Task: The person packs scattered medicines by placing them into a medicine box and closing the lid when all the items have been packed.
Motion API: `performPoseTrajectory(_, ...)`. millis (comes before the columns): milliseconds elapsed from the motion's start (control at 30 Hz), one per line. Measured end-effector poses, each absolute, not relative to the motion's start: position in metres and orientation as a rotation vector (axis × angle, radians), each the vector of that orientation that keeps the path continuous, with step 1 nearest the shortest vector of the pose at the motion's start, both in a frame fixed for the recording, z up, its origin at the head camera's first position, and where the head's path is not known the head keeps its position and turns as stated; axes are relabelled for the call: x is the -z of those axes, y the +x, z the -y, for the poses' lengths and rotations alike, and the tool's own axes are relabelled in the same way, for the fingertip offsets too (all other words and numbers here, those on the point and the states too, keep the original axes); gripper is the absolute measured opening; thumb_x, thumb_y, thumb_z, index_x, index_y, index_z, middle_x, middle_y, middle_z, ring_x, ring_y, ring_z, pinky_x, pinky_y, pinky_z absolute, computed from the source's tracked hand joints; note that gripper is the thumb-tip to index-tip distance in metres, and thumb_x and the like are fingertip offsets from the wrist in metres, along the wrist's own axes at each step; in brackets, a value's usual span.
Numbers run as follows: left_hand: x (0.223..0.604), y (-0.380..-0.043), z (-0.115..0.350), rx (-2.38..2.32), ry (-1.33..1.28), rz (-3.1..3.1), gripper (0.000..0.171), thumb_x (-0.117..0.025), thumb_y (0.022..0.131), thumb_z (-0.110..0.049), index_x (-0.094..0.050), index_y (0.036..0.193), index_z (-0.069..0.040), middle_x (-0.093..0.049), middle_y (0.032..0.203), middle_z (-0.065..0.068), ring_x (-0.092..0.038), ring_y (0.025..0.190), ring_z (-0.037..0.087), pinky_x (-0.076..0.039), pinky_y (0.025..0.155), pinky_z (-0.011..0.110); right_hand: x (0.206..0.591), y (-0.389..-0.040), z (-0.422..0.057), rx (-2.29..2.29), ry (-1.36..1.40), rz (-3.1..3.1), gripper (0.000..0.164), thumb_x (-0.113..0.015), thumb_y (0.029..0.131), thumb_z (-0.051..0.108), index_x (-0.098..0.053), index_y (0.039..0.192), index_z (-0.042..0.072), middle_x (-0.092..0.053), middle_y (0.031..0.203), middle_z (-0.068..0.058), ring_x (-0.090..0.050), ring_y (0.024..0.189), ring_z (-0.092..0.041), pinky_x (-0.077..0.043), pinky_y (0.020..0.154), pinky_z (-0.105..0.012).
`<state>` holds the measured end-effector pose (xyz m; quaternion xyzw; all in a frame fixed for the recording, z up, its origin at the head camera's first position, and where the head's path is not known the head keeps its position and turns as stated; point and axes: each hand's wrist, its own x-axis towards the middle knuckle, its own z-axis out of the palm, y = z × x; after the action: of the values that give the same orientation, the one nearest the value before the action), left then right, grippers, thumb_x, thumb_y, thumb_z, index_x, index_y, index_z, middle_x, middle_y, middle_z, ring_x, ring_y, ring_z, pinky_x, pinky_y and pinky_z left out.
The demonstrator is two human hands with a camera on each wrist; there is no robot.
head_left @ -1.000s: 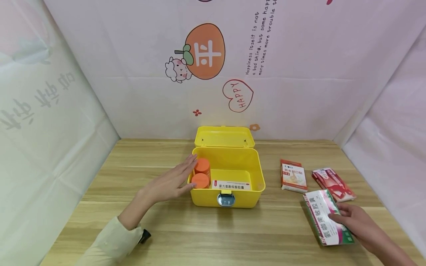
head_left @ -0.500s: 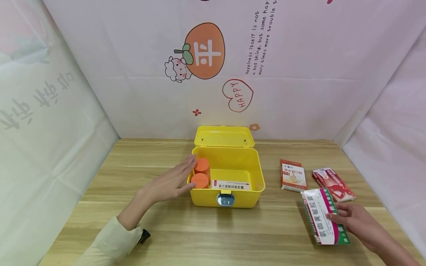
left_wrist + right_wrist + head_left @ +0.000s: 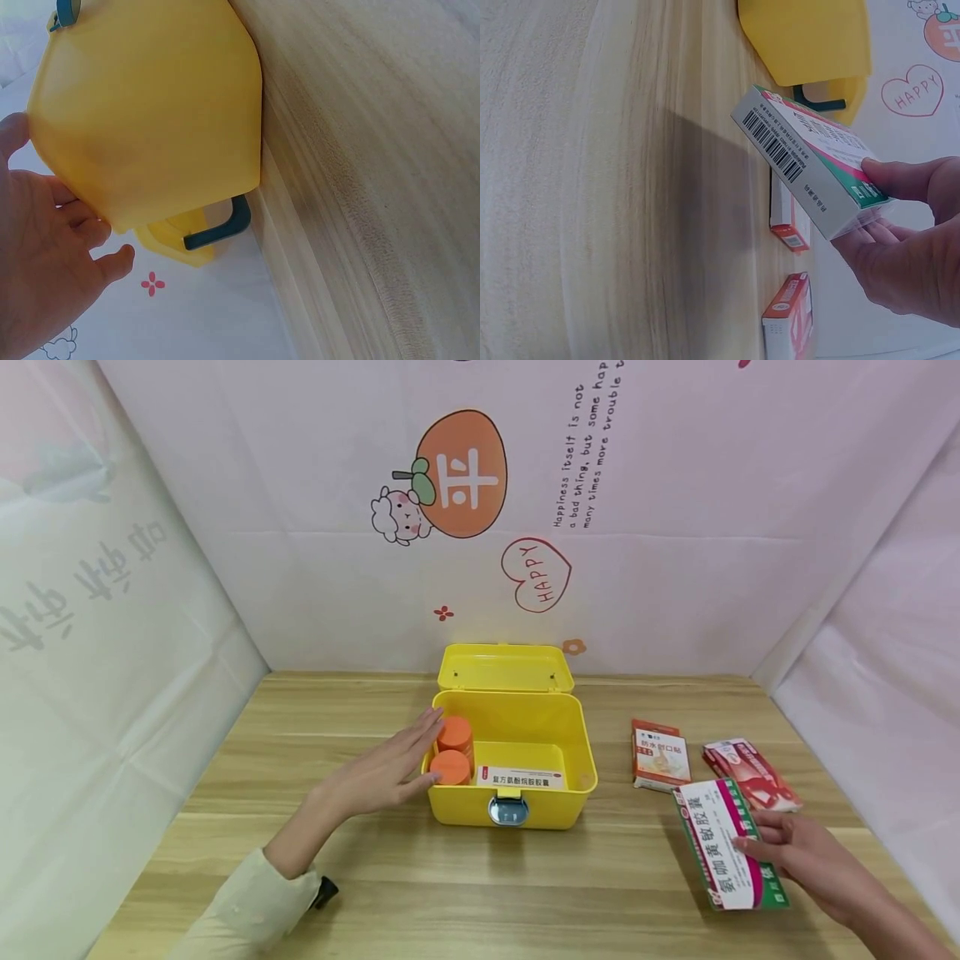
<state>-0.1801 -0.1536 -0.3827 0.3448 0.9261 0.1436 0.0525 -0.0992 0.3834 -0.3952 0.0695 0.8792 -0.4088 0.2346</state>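
Over the right of the table (image 3: pixel 487 902), our right grip (image 3: pixel 813 868) pinches the green-and-white box (image 3: pixel 712 843), thumb on its face and fingers behind, parted only by its thickness. That box hangs clear of the wood, long axis running away from us, its far end leaning left. Just beyond sit the plaster box (image 3: pixel 662 760) and the red box (image 3: pixel 752 774). Well to our left and slightly farther off stands the yellow case (image 3: pixel 465 810), long side crosswise, so we judge any move there hinges on a leftward carry and a turn. Our left grip (image 3: pixel 378 777) is nearer the case, holding nothing, its straight fingers resting at the left rim beside two orange caps (image 3: pixel 452 752).
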Motion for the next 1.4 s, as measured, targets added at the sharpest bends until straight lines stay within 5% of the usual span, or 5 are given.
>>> performPoseTrajectory(500,0.384,-0.182,0.154,-0.438,1.066,-2.82,0.079,-0.036,0.103,-0.057,-0.009,0.161,-0.01,0.001,0.17,0.003,-0.006,0.157,0.021,-0.021,0.126,0.044,0.38,-0.106,-0.372,1.154,0.118,-2.451,0.074,-0.058,0.101,0.021,-0.02,0.143,-0.027,-0.043,0.141,-0.042,-0.062,0.095,0.001,-0.057,0.077,-0.022)
performPoseTrajectory(667,0.384,-0.183,0.154,-0.452,1.064,-2.815,0.08,-0.037,0.103,-0.057,-0.009,0.161,-0.01,0.001,0.17,0.004,-0.006,0.157,0.022,-0.021,0.126,0.045,0.375,-0.105,-0.367,1.247,0.082,-2.442,0.066,-0.057,0.101,0.015,-0.025,0.141,-0.025,-0.064,0.124,-0.022,-0.065,0.088,-0.003,-0.059,0.074,-0.025)
performPoseTrajectory(800,0.384,-0.183,0.154,-0.452,1.044,-2.815,0.081,-0.036,0.103,-0.059,-0.008,0.161,-0.011,0.001,0.17,0.001,-0.005,0.157,0.02,-0.021,0.126,0.044,0.373,-0.106,-0.363,1.33,0.034,-2.41,0.063,-0.057,0.101,0.011,-0.026,0.141,-0.026,-0.066,0.122,-0.015,-0.067,0.089,-0.004,-0.061,0.075,-0.028)
performPoseTrajectory(1133,0.384,-0.182,0.153,-0.453,1.061,-2.817,0.081,-0.038,0.103,-0.058,-0.009,0.161,-0.009,-0.001,0.17,0.004,-0.007,0.157,0.023,-0.022,0.125,0.046,0.366,-0.106,-0.351,1.237,-0.03,-2.531,0.065,-0.058,0.1,0.012,-0.025,0.14,-0.027,-0.052,0.132,-0.04,-0.063,0.089,0.003,-0.059,0.074,-0.023)
performPoseTrajectory(1400,0.384,-0.182,0.154,-0.441,1.055,-2.817,0.08,-0.038,0.103,-0.057,-0.009,0.161,-0.01,0.0,0.17,0.003,-0.007,0.157,0.022,-0.022,0.125,0.046,0.358,-0.109,-0.341,1.308,-0.085,-2.503,0.044,-0.058,0.1,0.01,-0.042,0.13,-0.018,-0.068,0.105,-0.009,-0.065,0.082,-0.005,-0.06,0.069,-0.028)
